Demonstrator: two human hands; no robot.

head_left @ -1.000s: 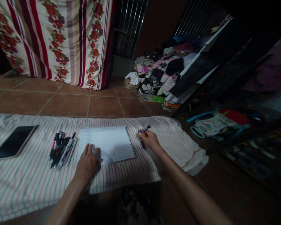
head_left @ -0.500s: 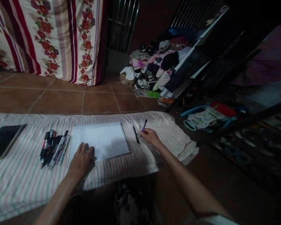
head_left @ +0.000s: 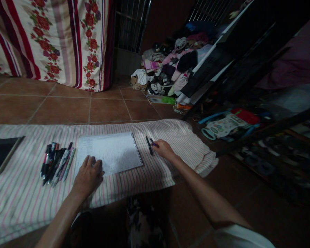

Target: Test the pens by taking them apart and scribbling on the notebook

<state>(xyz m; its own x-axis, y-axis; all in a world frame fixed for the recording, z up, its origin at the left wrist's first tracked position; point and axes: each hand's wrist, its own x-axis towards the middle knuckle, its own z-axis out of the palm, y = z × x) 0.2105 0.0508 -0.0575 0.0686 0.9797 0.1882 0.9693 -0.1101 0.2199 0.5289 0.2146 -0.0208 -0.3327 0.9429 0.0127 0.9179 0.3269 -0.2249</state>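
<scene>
Right grip on pen, cloth possibly in box

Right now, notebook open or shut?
Open: the notebook lies page up, no cover over it, spiral edge on the right.

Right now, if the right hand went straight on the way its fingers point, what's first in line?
Likely the black pen lying just past the purple pen at the right hand's fingertips; height above the striped cloth is unclear.

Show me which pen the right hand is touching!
The purple pen, at the right hand. The black pen beside it lies untouched; the other pens are bunched left of the notebook.
</scene>
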